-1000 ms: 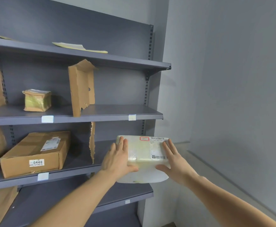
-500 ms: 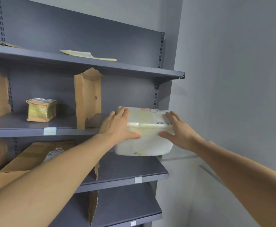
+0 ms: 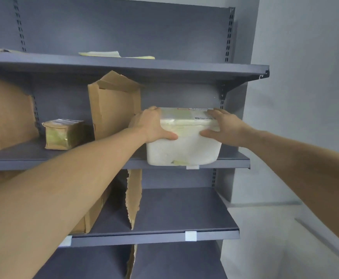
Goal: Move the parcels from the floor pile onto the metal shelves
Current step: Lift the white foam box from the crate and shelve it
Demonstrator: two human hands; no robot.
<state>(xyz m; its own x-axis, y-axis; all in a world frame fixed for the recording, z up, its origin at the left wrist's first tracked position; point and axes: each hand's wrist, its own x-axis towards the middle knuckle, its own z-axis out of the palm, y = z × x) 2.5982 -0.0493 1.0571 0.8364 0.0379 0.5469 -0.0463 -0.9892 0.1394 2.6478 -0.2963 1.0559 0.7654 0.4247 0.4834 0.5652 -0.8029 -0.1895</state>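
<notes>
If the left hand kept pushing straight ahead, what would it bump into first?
Probably the shelf's grey back panel. The left hand points inward along the white foam parcel; the cardboard divider sits just left, though depth is unclear.

Parcel storeroom, metal shelves (image 3: 215, 233), labelled parcels (image 3: 64, 133)
</notes>
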